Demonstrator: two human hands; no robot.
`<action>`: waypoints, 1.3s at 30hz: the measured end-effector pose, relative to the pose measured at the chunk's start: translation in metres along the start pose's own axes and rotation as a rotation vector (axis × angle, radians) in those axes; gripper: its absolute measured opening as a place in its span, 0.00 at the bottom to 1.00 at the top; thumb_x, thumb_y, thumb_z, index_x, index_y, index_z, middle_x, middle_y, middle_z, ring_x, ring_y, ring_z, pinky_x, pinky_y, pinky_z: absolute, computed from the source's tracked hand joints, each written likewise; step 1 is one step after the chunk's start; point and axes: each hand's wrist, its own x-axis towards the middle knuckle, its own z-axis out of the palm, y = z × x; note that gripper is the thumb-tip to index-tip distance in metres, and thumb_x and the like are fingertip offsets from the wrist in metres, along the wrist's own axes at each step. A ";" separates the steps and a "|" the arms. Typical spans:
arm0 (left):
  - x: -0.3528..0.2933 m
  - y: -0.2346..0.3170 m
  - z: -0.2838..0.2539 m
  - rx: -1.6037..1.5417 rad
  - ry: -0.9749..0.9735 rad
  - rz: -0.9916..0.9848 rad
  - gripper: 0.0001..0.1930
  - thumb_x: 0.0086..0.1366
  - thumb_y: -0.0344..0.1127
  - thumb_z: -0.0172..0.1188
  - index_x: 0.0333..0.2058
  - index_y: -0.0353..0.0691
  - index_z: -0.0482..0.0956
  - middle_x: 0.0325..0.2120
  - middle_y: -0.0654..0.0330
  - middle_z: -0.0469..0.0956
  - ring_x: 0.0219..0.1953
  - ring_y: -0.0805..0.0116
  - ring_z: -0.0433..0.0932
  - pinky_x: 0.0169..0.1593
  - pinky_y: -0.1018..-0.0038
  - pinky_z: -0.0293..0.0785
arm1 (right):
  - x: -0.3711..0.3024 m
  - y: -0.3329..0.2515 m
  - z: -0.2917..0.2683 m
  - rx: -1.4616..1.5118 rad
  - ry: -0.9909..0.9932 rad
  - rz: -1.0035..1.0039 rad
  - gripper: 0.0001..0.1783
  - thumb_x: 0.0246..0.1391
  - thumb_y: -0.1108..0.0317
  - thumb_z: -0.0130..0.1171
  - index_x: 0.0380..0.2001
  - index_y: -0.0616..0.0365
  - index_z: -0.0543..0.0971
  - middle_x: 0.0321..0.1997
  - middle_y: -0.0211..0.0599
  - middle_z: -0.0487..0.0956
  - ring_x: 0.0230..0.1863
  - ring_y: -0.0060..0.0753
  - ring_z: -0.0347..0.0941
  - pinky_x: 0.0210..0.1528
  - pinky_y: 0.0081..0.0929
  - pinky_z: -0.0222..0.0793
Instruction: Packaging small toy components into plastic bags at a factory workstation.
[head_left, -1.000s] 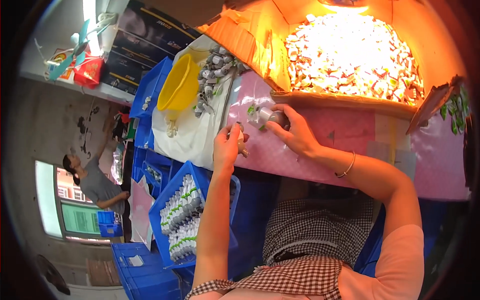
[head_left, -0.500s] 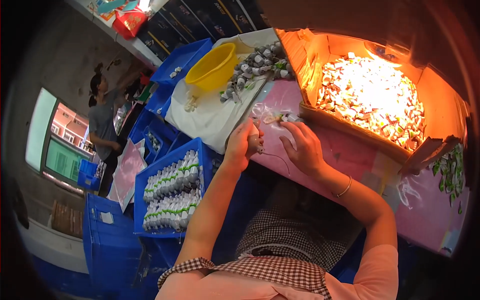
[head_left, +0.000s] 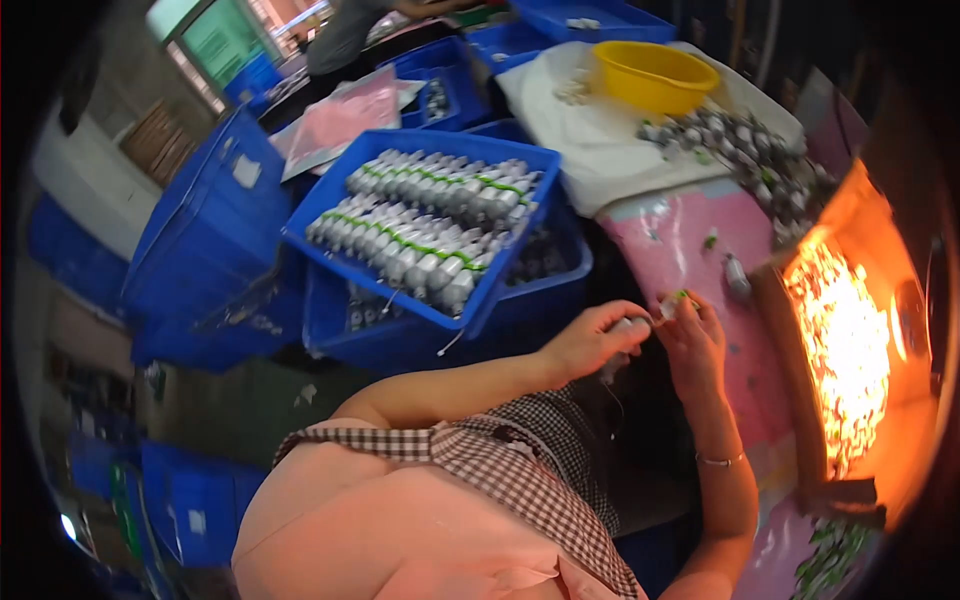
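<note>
My left hand (head_left: 590, 348) is closed around a small grey-and-white rounded piece (head_left: 628, 328). A thin cord (head_left: 617, 410) hangs below it. Close beside it, my right hand (head_left: 697, 345) pinches a small white-and-green piece (head_left: 672, 303) between thumb and fingers, with the fingertips of both hands nearly meeting. Another grey-and-white piece (head_left: 737, 276) lies on the pink table covering (head_left: 665, 235), just beyond my right hand. To the left, a blue tray (head_left: 545, 160) holds rows of similar grey-and-white pieces (head_left: 410, 255) with green bands.
A brightly lit cardboard box (head_left: 795, 370) of small white-and-green pieces stands at the right. Far off, a yellow basin (head_left: 655, 80) and a heap of grey-and-white pieces (head_left: 745, 150) rest on white cloth (head_left: 560, 130). Blue bins (head_left: 205, 220) stand left. Another person (head_left: 345, 35) is beyond.
The view has swung leftward, bringing the blue tray nearer the middle. My right hand, open before, now pinches a white-and-green piece beside the grey-and-white piece in my left hand.
</note>
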 end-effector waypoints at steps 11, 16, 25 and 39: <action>-0.056 -0.019 -0.038 0.046 0.069 0.021 0.24 0.59 0.32 0.61 0.51 0.39 0.63 0.34 0.65 0.75 0.36 0.81 0.71 0.41 0.83 0.67 | -0.017 -0.013 0.036 -0.795 -0.159 0.082 0.13 0.53 0.70 0.60 0.41 0.62 0.78 0.27 0.30 0.77 0.22 0.17 0.71 0.24 0.15 0.68; -0.048 -0.014 -0.047 -0.008 -0.063 0.000 0.27 0.55 0.28 0.63 0.52 0.38 0.61 0.35 0.62 0.75 0.38 0.78 0.72 0.43 0.81 0.68 | -0.022 -0.012 0.045 -0.790 -0.163 0.053 0.08 0.53 0.70 0.59 0.35 0.63 0.79 0.26 0.29 0.77 0.25 0.17 0.71 0.28 0.14 0.68; -0.072 -0.079 -0.043 -0.006 -0.285 0.149 0.20 0.60 0.36 0.59 0.49 0.37 0.66 0.38 0.62 0.72 0.41 0.73 0.70 0.46 0.73 0.68 | -0.081 0.034 0.034 -0.705 -0.116 0.050 0.12 0.52 0.67 0.62 0.36 0.67 0.79 0.30 0.36 0.78 0.28 0.22 0.72 0.29 0.18 0.70; -0.097 -0.068 -0.038 0.353 0.023 0.035 0.21 0.63 0.49 0.52 0.43 0.37 0.73 0.26 0.60 0.79 0.29 0.69 0.79 0.33 0.71 0.73 | -0.079 0.061 0.038 -0.573 -0.135 0.082 0.08 0.54 0.73 0.59 0.35 0.68 0.79 0.26 0.34 0.78 0.24 0.20 0.70 0.29 0.15 0.67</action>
